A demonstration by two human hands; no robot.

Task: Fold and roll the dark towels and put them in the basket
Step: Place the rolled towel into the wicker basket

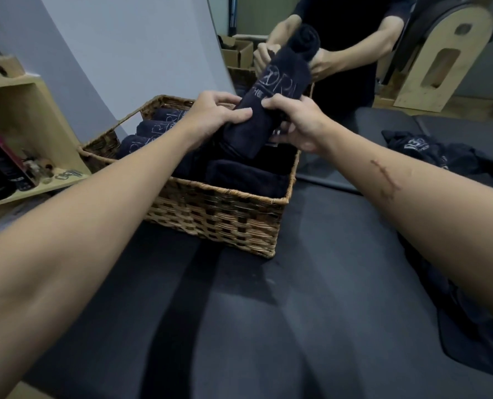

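Held over the basket (210,214): a rolled towel (268,105), dark with pale lettering, tilted with its lower end down inside the basket and its upper end raised toward the far side. Left hand (213,113) laid across the roll's lower part, fingers curled over the cloth, grip closed on it. Right hand (297,125) on the other side of the same roll, thumb on top and fingers wrapped beneath, likewise grasping it. Both forearms stretched forward from the near edge.

In the basket already: more rolled towels (159,131) lying side by side at the left, lettering showing, and dark cloth filling the near right part. Basket woven, rectangular, standing on a dark padded desk (268,326).

Beyond the basket, facing: a second person (349,53) in dark clothes, both hands closed round the upper end of the same roll.

To the right on the padding, well apart from the basket: a crumpled loose towel (441,154), unfolded. Another dark cloth (475,335) hanging at the right edge under the right forearm.

At the left: a pale wooden shelf (23,110) carrying small clutter, too blurred to name. At the far right: a curved wooden frame (446,61) with a slot cut in its side.
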